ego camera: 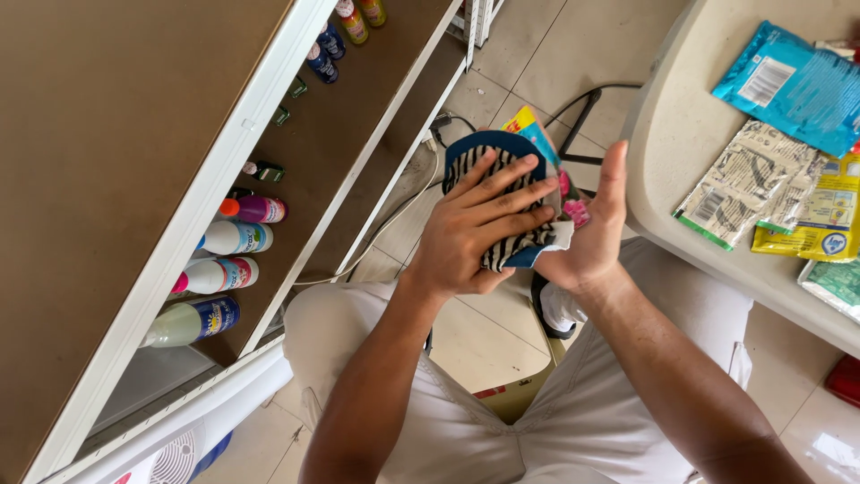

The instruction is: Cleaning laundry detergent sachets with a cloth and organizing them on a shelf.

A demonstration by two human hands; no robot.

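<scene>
- Between the two palms, above the lap, sat a striped cloth (502, 202) w/ blue trim, black-and-white stripes, held mid-air over the tiled floor (528, 54).
- Left hand (475, 229) lay flat on top of it, fingers (511, 193) spread wide and pointing toward the right hand, pressing the fabric down.
- Right hand (591, 233) cupped it from the far side, palm facing left, fingers upright, thumb side hidden behind the cloth.
- Cloth's long axis ran roughly top to bottom in the head view, so it lay crosswise to the left fingers.
- Colourful packet (533, 130) w/ yellow and pink print poked out behind the cloth, touching the right palm; couldn't tell how much of it was tucked inside.
- Both hands touched the cloth; left covered more of it, approx. the whole near face.
- Bottles (224, 273) lay on a brown shelf (349, 134) to the left, well apart from the hands.
- Sachets (752, 184) and a blue pouch (793, 85) rested on the pale table (663, 134) to the right, near the right hand but not touching.
</scene>
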